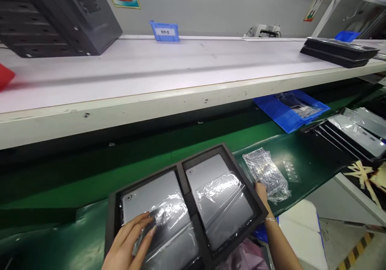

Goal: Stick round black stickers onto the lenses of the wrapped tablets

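A black two-pocket tray (181, 169) lies on the green belt (75, 230) in front of me. Each pocket holds a grey tablet back shell, the left shell (144, 197) and the right shell (208, 173), both partly under clear plastic film. My left hand (129, 242) rests with fingers stretched out on the film (169, 213) over the left shell. My right hand (261, 193) reaches past the tray's right edge and touches a stack of clear plastic bags (267, 173) on the belt; its fingers are mostly hidden.
A long white shelf (150, 81) runs above the belt, carrying a dark machine (60, 17), a small blue bin (164, 31) and black trays (337, 51). To the right lie a blue tray (283, 113) and more trays with grey shells (352, 133).
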Action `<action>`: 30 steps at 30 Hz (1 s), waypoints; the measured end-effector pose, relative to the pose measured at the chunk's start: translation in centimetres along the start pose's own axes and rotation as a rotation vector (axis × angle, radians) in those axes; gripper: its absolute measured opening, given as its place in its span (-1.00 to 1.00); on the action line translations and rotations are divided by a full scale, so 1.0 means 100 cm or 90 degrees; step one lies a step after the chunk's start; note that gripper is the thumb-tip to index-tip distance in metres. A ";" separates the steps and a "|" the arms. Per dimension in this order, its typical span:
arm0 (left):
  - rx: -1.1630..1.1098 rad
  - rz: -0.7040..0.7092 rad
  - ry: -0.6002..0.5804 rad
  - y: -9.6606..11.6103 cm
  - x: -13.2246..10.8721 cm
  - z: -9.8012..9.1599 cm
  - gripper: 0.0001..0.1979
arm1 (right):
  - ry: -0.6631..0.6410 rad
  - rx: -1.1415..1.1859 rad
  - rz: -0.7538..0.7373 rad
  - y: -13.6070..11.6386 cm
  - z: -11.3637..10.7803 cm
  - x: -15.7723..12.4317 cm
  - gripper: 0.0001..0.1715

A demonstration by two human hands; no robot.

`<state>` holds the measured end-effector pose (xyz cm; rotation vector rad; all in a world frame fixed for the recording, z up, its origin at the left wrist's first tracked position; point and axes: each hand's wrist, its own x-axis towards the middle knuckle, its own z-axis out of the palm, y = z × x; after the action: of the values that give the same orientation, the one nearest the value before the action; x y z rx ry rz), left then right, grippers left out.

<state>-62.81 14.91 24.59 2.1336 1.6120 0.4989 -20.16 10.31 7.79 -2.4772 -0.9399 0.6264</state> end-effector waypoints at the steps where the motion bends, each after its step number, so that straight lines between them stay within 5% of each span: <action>1: -0.008 0.000 0.007 0.005 -0.003 -0.001 -0.71 | -0.005 0.004 -0.017 -0.001 -0.010 0.001 -0.90; 5: -0.070 0.035 0.050 0.027 -0.008 -0.001 -0.76 | 0.020 0.054 -0.088 -0.007 -0.075 -0.004 -0.77; 9: -0.191 0.030 -0.051 0.057 -0.007 0.007 -0.76 | 0.010 0.206 -0.237 -0.032 -0.146 -0.039 -0.70; 12: -0.353 -0.012 -0.104 0.081 -0.002 0.014 -0.61 | -0.072 0.205 -0.330 -0.065 -0.170 -0.075 -0.71; 17: -0.645 -0.053 -0.155 0.096 0.014 0.002 -0.41 | -0.237 0.126 -0.577 -0.125 -0.158 -0.115 -0.56; 22: -0.619 -0.062 -0.201 0.095 0.014 -0.015 -0.37 | -0.352 0.029 -0.798 -0.164 -0.139 -0.126 -0.50; 25: -0.592 -0.090 -0.184 0.096 0.007 -0.017 -0.56 | -0.361 -0.011 -0.814 -0.171 -0.135 -0.130 -0.45; 30: -0.720 -0.097 -0.316 0.090 -0.003 -0.017 -0.77 | -0.438 0.034 -0.799 -0.168 -0.133 -0.133 -0.37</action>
<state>-56.50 12.66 30.77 1.1319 0.8429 0.5727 -30.39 9.72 30.86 -1.1209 -2.3091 0.9477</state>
